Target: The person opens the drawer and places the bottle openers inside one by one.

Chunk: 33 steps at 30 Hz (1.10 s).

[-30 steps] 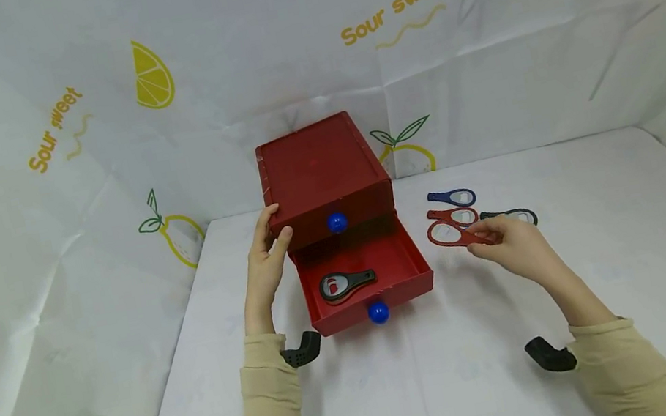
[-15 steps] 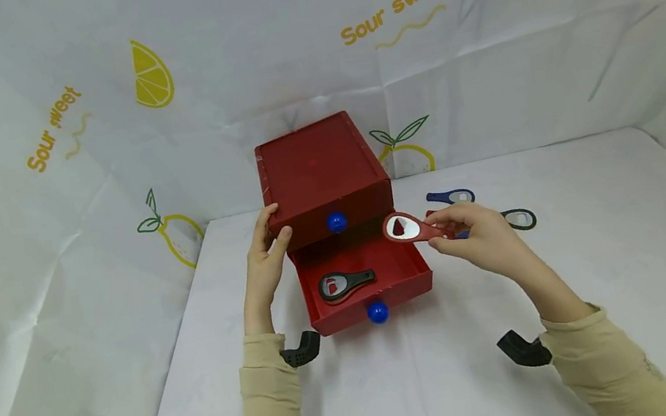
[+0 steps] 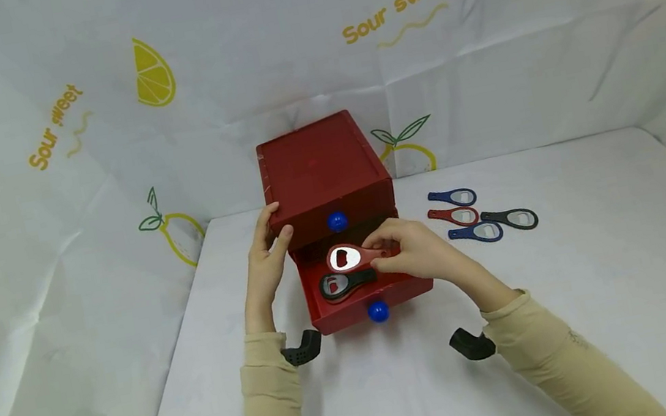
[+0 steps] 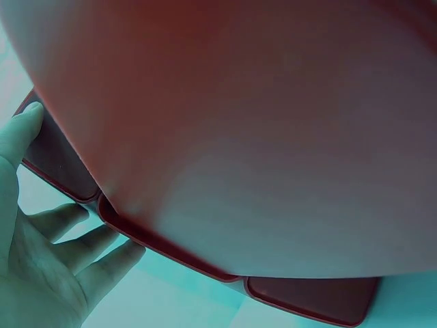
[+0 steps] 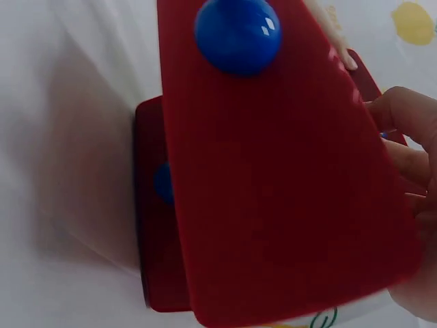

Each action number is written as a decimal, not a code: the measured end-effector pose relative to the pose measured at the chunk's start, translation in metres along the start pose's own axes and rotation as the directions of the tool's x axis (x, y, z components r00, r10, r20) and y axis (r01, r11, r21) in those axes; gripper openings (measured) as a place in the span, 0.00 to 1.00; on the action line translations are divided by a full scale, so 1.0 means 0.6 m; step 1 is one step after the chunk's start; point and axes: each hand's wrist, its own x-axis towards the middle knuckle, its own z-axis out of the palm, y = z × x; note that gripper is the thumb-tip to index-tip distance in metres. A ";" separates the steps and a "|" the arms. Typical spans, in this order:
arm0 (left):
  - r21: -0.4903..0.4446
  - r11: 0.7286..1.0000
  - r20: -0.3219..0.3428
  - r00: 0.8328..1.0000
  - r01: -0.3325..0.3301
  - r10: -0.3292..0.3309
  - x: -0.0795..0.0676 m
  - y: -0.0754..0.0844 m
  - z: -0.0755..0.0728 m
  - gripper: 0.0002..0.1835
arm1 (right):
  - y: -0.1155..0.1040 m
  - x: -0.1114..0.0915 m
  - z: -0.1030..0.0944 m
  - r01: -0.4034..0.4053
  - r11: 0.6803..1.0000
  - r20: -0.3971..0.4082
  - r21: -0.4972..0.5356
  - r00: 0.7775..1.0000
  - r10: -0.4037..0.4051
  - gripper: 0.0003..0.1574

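White counter (image 3: 643, 220), open drawer (image 3: 346, 318): right hand (image 3: 412, 247) pinches a red bottle opener (image 3: 366, 256), head pointing toward the drawer's left edge; left hand (image 3: 264, 261) grips the cabinet's (image 3: 320, 173) corner.

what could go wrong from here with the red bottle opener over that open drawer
The red bottle opener sits very near the black bottle opener, so it might knock it or land on it.

The right hand reaches over the pulled-out lower drawer; leaning on it could tilt or shift the drawer.

The left hand rests only at the left front corner of the red cabinet, so a bump might still turn it.
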 end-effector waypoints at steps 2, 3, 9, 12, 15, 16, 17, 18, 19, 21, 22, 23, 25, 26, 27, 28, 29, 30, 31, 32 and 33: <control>0.001 1.000 -0.002 1.000 -0.005 0.005 0.000 0.000 0.000 0.24 | -0.001 0.007 0.009 -0.016 1.000 0.032 -0.013 0.999 0.016 0.15; 0.003 1.000 -0.001 1.000 -0.004 0.004 0.000 0.000 -0.001 0.24 | -0.002 0.010 0.012 -0.026 0.999 0.045 -0.024 0.999 0.027 0.15; -0.002 1.000 -0.001 1.000 0.001 -0.001 0.002 0.001 -0.002 0.24 | -0.007 0.029 0.023 -0.074 0.990 0.105 -0.120 0.991 0.087 0.15; -0.003 1.000 -0.003 1.000 0.002 -0.002 0.002 0.001 -0.002 0.24 | -0.008 0.037 0.028 -0.081 0.983 0.152 -0.162 0.983 0.106 0.15; -0.002 1.000 0.001 1.000 0.003 -0.003 0.002 0.002 -0.001 0.24 | -0.008 0.044 0.034 -0.098 0.978 0.199 -0.181 0.971 0.134 0.14; 0.000 1.000 0.002 1.000 0.003 -0.003 0.002 0.002 -0.001 0.24 | -0.008 0.045 0.036 -0.103 0.977 0.214 -0.185 0.966 0.143 0.14; 0.002 1.000 0.003 1.000 0.004 -0.004 0.002 0.002 -0.001 0.24 | -0.008 0.047 0.038 -0.111 0.976 0.225 -0.187 0.962 0.152 0.13; 0.002 1.000 0.004 1.000 0.004 -0.004 0.002 0.002 -0.001 0.24 | -0.007 0.049 0.039 -0.115 0.975 0.235 -0.189 0.959 0.159 0.13; 0.003 1.000 0.004 1.000 0.004 -0.004 0.002 0.002 -0.001 0.24 | -0.007 0.051 0.041 -0.118 0.975 0.245 -0.190 0.956 0.163 0.12; 0.004 1.000 0.002 1.000 0.005 -0.005 0.002 0.002 -0.002 0.24 | -0.005 0.054 0.043 -0.116 0.973 0.263 -0.200 0.950 0.167 0.12; 0.004 1.000 0.001 1.000 0.005 -0.005 0.002 0.002 -0.002 0.24 | -0.004 0.055 0.043 -0.110 0.972 0.269 -0.207 0.949 0.165 0.12; 0.003 1.000 -0.002 1.000 0.006 -0.006 0.002 0.002 -0.002 0.24 | -0.003 0.057 0.044 -0.102 0.970 0.274 -0.219 0.948 0.161 0.12; 0.001 1.000 -0.006 1.000 0.008 -0.008 0.001 0.003 -0.002 0.24 | -0.002 0.060 0.045 -0.087 0.966 0.283 -0.244 0.946 0.157 0.12; -0.002 1.000 -0.005 1.000 0.007 -0.007 0.001 0.003 -0.002 0.24 | -0.002 0.062 0.046 -0.083 0.964 0.288 -0.254 0.945 0.157 0.12; -0.002 1.000 -0.004 1.000 0.006 -0.006 0.002 0.002 -0.002 0.24 | -0.001 0.063 0.046 -0.081 0.962 0.293 -0.261 0.943 0.158 0.13; -0.003 1.000 -0.002 1.000 0.006 -0.006 0.001 0.002 -0.002 0.24 | -0.001 0.063 0.047 -0.080 0.961 0.297 -0.264 0.941 0.160 0.13; -0.002 1.000 0.000 1.000 0.004 -0.004 0.001 0.002 -0.001 0.24 | 0.000 0.064 0.048 -0.080 0.961 0.301 -0.266 0.940 0.162 0.13; -0.002 1.000 0.001 1.000 0.002 -0.002 0.001 0.002 -0.001 0.24 | 0.000 0.064 0.048 -0.082 0.961 0.304 -0.263 0.939 0.163 0.13; -0.004 1.000 0.001 1.000 0.001 -0.001 0.001 0.002 -0.001 0.24 | 0.001 0.064 0.049 -0.082 0.963 0.306 -0.256 0.938 0.162 0.13; -0.004 1.000 0.000 1.000 -0.001 0.001 0.000 0.002 -0.001 0.24 | 0.001 0.064 0.049 -0.081 0.965 0.306 -0.249 0.939 0.158 0.14; -0.003 1.000 -0.002 1.000 0.000 0.000 0.000 0.002 -0.001 0.24 | 0.002 0.064 0.050 -0.078 0.967 0.304 -0.243 0.940 0.152 0.14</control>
